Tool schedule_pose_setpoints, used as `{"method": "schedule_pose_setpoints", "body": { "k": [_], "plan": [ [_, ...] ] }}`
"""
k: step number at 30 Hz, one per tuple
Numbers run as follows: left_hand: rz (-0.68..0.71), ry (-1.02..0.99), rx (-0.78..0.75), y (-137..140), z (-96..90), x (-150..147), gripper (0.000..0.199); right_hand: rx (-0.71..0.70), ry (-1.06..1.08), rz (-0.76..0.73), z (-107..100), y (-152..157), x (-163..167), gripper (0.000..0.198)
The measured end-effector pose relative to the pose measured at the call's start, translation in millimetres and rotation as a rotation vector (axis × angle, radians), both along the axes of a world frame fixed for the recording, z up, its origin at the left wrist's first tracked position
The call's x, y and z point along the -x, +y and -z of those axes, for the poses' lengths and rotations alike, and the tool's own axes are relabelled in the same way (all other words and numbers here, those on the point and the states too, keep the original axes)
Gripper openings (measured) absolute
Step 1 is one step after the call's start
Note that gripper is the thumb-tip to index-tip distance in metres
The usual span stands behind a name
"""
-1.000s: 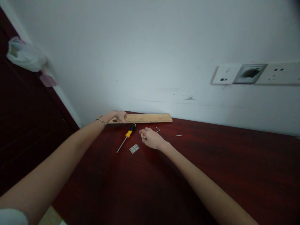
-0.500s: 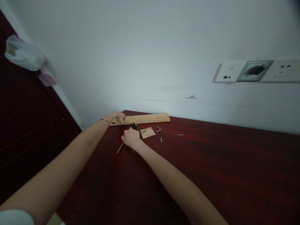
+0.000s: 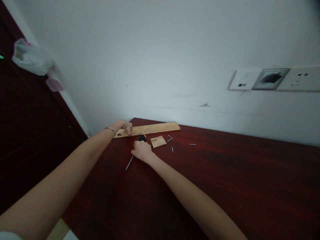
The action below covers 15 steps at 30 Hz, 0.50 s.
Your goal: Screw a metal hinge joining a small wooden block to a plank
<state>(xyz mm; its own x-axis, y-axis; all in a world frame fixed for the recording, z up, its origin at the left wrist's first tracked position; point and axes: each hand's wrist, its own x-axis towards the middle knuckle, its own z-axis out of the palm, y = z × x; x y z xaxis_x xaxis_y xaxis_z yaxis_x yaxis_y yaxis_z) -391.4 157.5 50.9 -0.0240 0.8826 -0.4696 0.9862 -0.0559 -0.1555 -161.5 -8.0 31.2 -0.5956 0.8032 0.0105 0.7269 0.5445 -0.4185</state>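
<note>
My left hand is closed on the left part of a long pale wooden board, which lies near the back edge by the wall. In my right hand is a screwdriver with a black and yellow handle; its metal shaft points down and left, toward me. Beside that hand, to the right, lies a small flat piece of wood. Several screws are scattered farther right, among them a short screw and a lone screw.
The dark red tabletop meets a white wall. Power sockets are set in the wall at the right. A white plastic bag hangs by a dark door at the left.
The board's left end has come slightly toward me with my left hand. My right hand has lifted a little, the screwdriver staying in it. The view has shifted slightly.
</note>
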Motion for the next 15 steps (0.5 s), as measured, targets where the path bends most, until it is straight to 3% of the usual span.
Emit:
{"method": "schedule_pose_setpoints", "body": {
  "k": [8,15],
  "plan": [
    [-0.023,-0.011,0.027,-16.2,-4.9,-1.7,0.044,-0.014,-0.011,-0.067,-0.7,-36.1,-13.8,0.032],
    [0.031,-0.084,-0.065,-26.4,-6.1,-3.2,0.039,-0.078,0.004,-0.105,1.8,-56.0,-28.7,0.033]
  ]
}}
